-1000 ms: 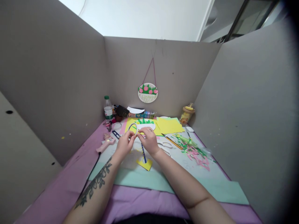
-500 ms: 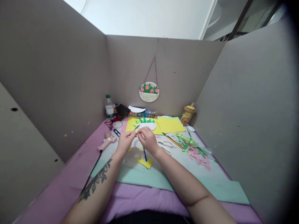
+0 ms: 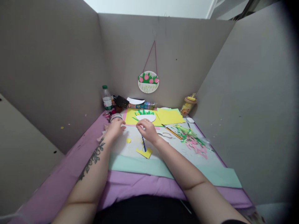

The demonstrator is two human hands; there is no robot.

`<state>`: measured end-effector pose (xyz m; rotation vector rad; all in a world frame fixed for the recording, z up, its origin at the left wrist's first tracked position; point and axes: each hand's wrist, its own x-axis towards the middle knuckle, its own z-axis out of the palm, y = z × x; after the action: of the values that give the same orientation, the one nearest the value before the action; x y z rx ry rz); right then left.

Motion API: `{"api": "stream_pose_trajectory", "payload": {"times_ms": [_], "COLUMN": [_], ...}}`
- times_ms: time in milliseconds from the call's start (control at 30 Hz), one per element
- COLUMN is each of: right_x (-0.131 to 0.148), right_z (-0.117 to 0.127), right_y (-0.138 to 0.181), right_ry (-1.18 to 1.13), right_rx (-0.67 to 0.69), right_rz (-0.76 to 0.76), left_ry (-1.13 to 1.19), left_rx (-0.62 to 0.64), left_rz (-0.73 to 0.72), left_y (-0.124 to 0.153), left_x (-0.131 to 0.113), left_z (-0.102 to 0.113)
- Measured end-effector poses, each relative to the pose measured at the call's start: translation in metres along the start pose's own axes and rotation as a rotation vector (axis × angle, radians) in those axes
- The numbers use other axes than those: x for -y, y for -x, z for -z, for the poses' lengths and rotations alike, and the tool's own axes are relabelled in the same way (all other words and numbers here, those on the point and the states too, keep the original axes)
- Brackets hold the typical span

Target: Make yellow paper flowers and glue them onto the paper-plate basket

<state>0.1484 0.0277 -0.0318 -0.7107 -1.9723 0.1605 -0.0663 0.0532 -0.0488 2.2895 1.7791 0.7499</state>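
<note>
Pink strip (image 3: 132,125), stretched between left hand (image 3: 115,127) and right hand (image 3: 146,130), each grip pinching an end

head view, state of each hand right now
left hand: grip shut beside the tape roll, contents cannot be told
right hand: grip pinched shut, contents cannot be told

- Left hand (image 3: 116,127), centre-left: motion-blurred; grip unreadable, items beneath it hidden.
- Right hand (image 3: 147,130), centre: whatever the fingertips pinch is too small to resolve.
- Forearms: cut off by bottom edge.
- Hanging plate (image 3: 148,82), upper centre: lettering illegible.
- Bottle (image 3: 107,99): label illegible.
</note>
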Motion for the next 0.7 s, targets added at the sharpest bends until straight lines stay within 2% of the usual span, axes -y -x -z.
{"api": "stream_pose_trajectory", "payload": {"times_ms": [33, 100, 200, 467, 700], "right_x": [0.0, 0.001, 0.001, 0.002, 0.001], "right_z": [0.0, 0.001, 0.002, 0.002, 0.001], "right_y": [0.0, 0.0, -0.001, -0.001, 0.0], "right_ry": [-0.003, -0.012, -0.02, -0.049, -0.068], "right_rx": [0.004, 0.008, 0.019, 0.026, 0.02], "right_rz": [-0.008, -0.026, -0.048, -0.053, -0.085], "left_ry": [-0.001, -0.004, -0.063, -0.047, 0.168], "left_rx": [0.126, 0.285, 0.402, 0.466, 0.426], "left_rz": [-0.059, -0.12, -0.172, -0.191, -0.156], "left_y": [0.005, 0.015, 0.024, 0.024, 0.02], "left_x": [-0.004, -0.012, -0.023, -0.031, -0.022], "left_z": [-0.003, -0.006, -0.009, -0.009, -0.016]}}
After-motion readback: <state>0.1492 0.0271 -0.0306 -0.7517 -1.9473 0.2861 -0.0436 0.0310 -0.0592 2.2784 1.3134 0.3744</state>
